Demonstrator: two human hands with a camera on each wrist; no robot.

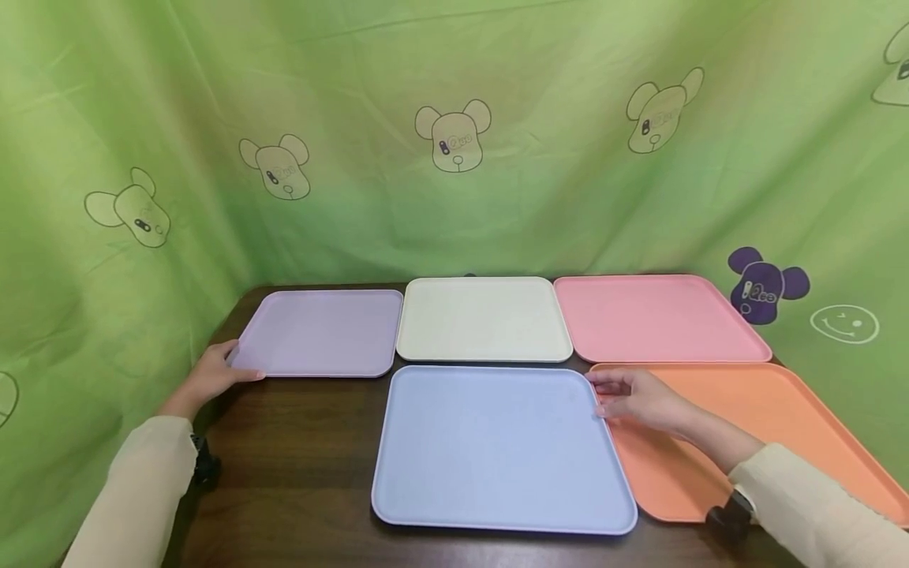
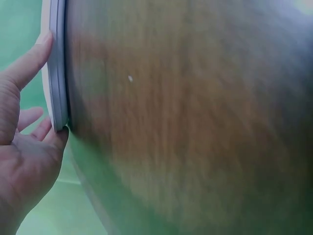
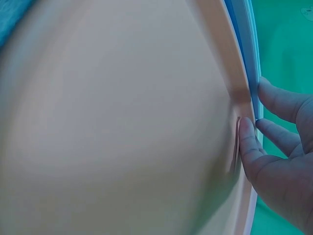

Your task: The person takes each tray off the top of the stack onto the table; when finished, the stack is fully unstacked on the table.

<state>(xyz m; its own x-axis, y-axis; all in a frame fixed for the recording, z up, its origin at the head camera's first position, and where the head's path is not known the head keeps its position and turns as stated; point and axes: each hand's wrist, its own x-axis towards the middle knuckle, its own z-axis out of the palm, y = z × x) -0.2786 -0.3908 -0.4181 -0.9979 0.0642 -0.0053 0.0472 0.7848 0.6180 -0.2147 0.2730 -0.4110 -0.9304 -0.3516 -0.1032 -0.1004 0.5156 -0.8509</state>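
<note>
My left hand [image 1: 218, 372] is at the left end of a purple tray [image 1: 323, 331]. Its thumb touches the near rim, and the fingers reach along the left side. In the left wrist view, the left hand [image 2: 29, 147] spans the tray's corner [image 2: 58, 98]. My right hand [image 1: 642, 401] touches the right rim of a blue tray [image 1: 497, 450], over the left part of an orange tray [image 1: 767, 426]. Seen from the right wrist, the thumb of the right hand [image 3: 283, 166] touches the blue rim [image 3: 249, 49] and a fingertip rests against the orange rim [image 3: 247, 110].
Behind the blue tray lies a white tray [image 1: 483, 319], and a pink tray [image 1: 660, 315] is to its right. All lie flat on a dark wooden table [image 1: 291, 457]. A green curtain [image 1: 454, 221] with printed mouse faces encloses the back and sides.
</note>
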